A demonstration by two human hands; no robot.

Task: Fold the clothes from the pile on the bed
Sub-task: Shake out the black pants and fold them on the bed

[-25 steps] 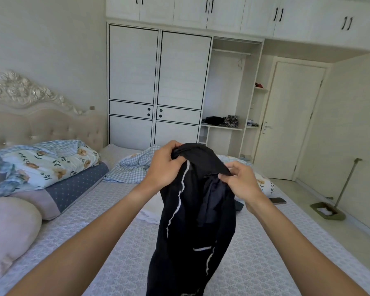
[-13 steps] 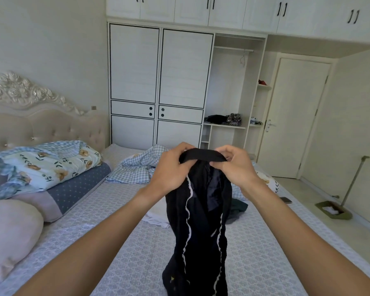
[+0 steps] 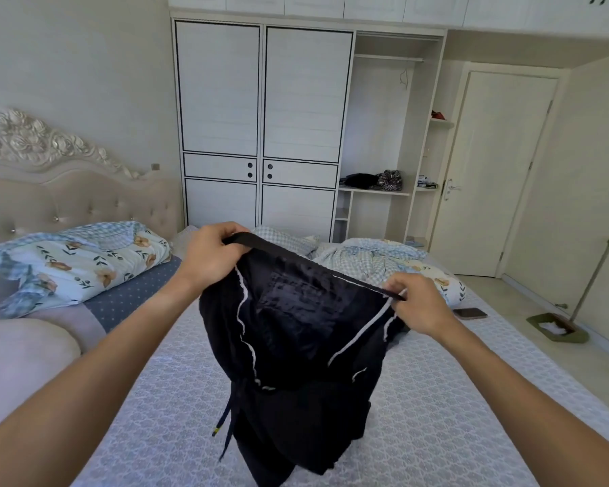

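Both hands are up over the bed point(image 3: 436, 434), stretching the waistband of the black shorts point(image 3: 296, 339). Left hand point(image 3: 210, 256) clamps one end, right hand point(image 3: 417, 305) pinches the other, garment hanging between them.

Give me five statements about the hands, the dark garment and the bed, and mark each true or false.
1. Both hands grip the black garment by its waistband. True: left hand, right hand.
2. The garment lies flat on the bed. False: it hangs in the air above the bed.
3. A phone lies on the bed near the right hand. True.
4. The door stands wide open. False: it is shut.
5. The garment is plain, with no trim. False: white piping runs down it, and a drawstring dangles.
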